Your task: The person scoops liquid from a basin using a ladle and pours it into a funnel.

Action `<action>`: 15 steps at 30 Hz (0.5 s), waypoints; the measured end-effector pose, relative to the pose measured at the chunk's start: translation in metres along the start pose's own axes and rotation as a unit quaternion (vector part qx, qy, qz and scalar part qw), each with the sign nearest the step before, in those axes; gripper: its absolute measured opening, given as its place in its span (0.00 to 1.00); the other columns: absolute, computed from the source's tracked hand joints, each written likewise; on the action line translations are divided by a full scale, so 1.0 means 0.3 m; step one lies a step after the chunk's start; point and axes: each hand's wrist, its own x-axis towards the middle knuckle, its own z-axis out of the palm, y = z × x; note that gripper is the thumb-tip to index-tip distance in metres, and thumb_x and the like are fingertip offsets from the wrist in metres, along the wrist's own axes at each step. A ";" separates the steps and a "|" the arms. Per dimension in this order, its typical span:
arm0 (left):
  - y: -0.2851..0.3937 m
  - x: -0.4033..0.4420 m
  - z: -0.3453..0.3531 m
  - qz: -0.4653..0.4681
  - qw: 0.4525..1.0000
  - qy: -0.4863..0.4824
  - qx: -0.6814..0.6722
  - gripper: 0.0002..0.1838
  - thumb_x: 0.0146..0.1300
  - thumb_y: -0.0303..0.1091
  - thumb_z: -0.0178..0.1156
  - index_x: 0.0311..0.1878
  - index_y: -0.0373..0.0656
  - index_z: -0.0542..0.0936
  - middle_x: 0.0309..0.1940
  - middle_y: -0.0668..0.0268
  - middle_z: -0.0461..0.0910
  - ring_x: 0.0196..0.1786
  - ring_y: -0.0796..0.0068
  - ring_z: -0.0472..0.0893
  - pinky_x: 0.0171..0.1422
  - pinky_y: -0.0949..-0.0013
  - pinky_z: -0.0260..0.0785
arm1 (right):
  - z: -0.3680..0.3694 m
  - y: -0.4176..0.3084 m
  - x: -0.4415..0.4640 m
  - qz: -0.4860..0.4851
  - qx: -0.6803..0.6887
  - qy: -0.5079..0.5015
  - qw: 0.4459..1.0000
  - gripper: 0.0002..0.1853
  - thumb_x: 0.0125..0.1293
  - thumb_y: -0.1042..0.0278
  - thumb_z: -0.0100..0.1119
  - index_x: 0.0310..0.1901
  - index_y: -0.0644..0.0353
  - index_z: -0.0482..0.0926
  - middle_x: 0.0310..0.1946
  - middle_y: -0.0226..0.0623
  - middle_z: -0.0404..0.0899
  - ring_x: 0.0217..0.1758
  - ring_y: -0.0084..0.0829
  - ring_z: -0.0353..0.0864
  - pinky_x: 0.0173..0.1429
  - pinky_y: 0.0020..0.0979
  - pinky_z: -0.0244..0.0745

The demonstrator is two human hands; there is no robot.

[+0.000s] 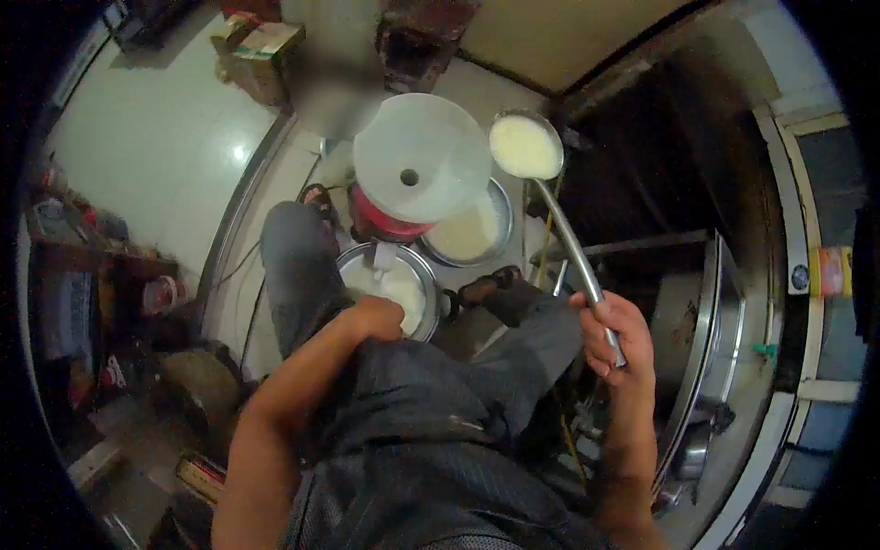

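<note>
In my right hand (pixel 616 337) is the long metal handle of a ladle (pixel 570 240), held up at the right. Creamy white liquid (pixel 524 147) fills its bowl. My left hand (pixel 376 319) is curled in front of my lap, by the near rim of a metal pot (pixel 431 291); whatever it may hold is hidden. Pale liquid lies in that pot, under a white spout (pixel 385 257). Behind it stands a wide whitish bowl (pixel 422 137) with a dark hole in its middle, on a red body (pixel 390 220). A second metal pot (pixel 506 240) beside it holds more creamy liquid.
My knees and sandalled feet flank the near pot. A metal-framed stand (pixel 710 302) rises close on my right. A cardboard box (pixel 261 55) lies at the back left, beyond a raised floor edge (pixel 240 206). Cluttered shelves (pixel 101 275) line the far left.
</note>
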 end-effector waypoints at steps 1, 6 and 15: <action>-0.007 0.002 0.010 -0.006 1.000 0.003 -0.008 0.17 0.49 0.40 0.59 0.38 0.38 0.86 0.39 0.49 0.84 0.43 0.49 0.84 0.47 0.51 0.75 | 0.026 0.011 -0.002 -0.010 0.002 -0.004 1.000 0.17 0.70 0.66 0.52 0.51 0.73 0.71 0.19 0.30 0.68 0.09 0.15 0.60 0.09 0.20 0.58; -0.012 0.022 0.031 0.011 1.000 -0.005 -0.011 0.17 0.49 0.38 0.60 0.38 0.38 0.86 0.38 0.51 0.85 0.44 0.50 0.84 0.47 0.51 0.75 | 0.063 0.057 0.013 0.017 -0.001 -0.026 1.000 0.19 0.70 0.66 0.50 0.54 0.74 0.70 0.19 0.30 0.67 0.08 0.14 0.59 0.09 0.19 0.59; -0.004 0.000 0.016 0.005 1.000 0.002 -0.009 0.16 0.50 0.36 0.57 0.38 0.38 0.85 0.38 0.51 0.85 0.43 0.51 0.84 0.47 0.52 0.75 | 0.101 0.152 0.070 0.035 -0.035 -0.048 0.998 0.17 0.69 0.67 0.52 0.53 0.73 0.71 0.18 0.33 0.69 0.09 0.20 0.64 0.10 0.24 0.61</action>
